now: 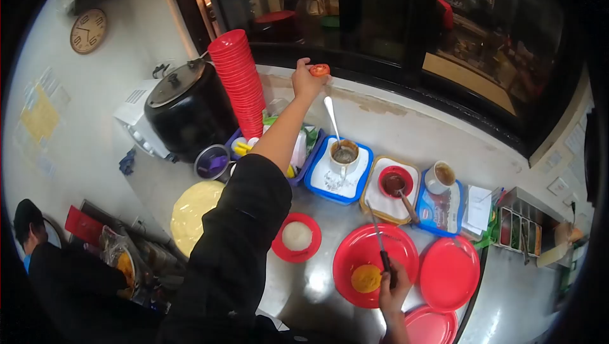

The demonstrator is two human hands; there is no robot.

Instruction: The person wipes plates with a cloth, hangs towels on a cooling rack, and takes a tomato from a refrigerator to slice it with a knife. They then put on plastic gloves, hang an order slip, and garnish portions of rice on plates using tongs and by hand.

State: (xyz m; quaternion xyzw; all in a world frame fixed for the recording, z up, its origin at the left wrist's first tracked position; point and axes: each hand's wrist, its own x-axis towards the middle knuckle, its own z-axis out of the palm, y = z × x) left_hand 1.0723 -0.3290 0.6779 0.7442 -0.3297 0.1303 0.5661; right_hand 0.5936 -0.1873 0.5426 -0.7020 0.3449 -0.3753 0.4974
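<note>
My left hand (306,82) reaches far forward, up by the window ledge, its fingers closed on a cut tomato piece (320,70) with the red cut face showing. Lower right, my right hand (396,288) grips a knife (384,260) by its black handle, the thin blade pointing away from me. Beneath the knife is a red plate (346,255) that carries a round yellow-orange food portion (366,278). A smaller red dish (278,244) with a pale dome of what looks like rice (297,236) sits left of it.
Red cups (236,80) form a tall stack beside a black cooker (190,112). Along the wall stand a spoon-holding cup (343,157), a red sauce bowl (394,182) and a white cup (439,178). Red plates (450,273) lie right. Another person (70,268) is at lower left.
</note>
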